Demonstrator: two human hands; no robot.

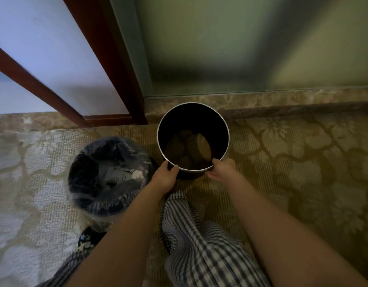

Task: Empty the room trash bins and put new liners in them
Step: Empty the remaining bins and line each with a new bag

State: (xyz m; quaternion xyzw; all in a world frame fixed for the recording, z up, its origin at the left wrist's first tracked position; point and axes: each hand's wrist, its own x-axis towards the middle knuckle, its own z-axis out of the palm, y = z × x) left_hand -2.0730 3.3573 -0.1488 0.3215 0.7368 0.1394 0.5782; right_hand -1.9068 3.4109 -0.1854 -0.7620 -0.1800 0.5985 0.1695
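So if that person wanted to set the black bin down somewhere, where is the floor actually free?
Free: the patterned carpet right of the unlined black metal-rimmed bin, up to the marble skirting. Also the pale carpet far left. Crowded: the left hand side, where the plastic-lined bin of rubbish sits close by; the right hand side is open.

The unlined bin [193, 139] is sitting just beyond the fingers [172, 169]; the lined bin [108, 175] is standing to their left.

lined bin [108, 177]: contents unreadable under plastic | shoe [87, 241]: mostly hidden by forearm | wall [251, 42]: blurred
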